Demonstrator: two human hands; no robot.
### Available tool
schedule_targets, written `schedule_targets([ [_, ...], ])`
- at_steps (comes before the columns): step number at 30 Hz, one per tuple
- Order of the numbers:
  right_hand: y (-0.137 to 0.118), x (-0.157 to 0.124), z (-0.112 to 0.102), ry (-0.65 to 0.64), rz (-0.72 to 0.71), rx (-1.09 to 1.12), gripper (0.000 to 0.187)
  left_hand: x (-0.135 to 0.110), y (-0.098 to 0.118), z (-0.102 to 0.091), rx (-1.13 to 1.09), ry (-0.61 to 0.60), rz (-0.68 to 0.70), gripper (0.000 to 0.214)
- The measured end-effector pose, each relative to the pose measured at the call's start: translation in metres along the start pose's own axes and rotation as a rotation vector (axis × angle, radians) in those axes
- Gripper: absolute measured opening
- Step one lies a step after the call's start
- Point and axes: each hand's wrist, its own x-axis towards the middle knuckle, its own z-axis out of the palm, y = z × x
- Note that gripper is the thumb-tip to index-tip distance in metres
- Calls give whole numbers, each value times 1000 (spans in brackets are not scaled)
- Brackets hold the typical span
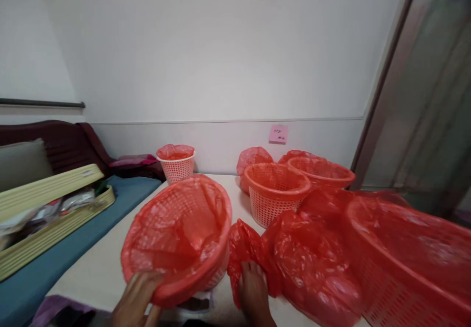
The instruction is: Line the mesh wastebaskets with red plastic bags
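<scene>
A round pinkish-red plastic basket tilts up on the near side of the table, lined inside with a thin red plastic bag. My left hand grips its near rim, thumb below and fingers over the edge. Just right of this basket, my right hand is closed on crumpled red plastic bag film. That film runs up against a larger heap of shiny red bags, and I cannot tell where one bag ends and the other begins.
A white basket with a red liner stands at the back left. On the right are an orange-red basket, another behind it, and a large red basket. A long yellow box lies on the blue seat.
</scene>
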Motion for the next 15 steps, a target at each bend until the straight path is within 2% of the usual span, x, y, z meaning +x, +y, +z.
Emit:
schedule_targets([
  [3,-9,0,-10,107,65,467,37,26,19,3,-38,-87,51,27],
  [5,-17,3,-23,135,99,728,41,43,28,3,-75,-182,49,23],
  [8,-29,12,-53,115,127,918,44,64,37,2,-122,-312,58,17],
  [11,-38,22,-89,123,194,1107,45,76,42,1,-168,-380,86,9],
  [13,-40,24,-109,100,205,1170,46,79,44,1,-208,-385,92,11],
  [15,-42,24,-124,48,193,1194,46,78,45,1,-229,-340,104,16],
])
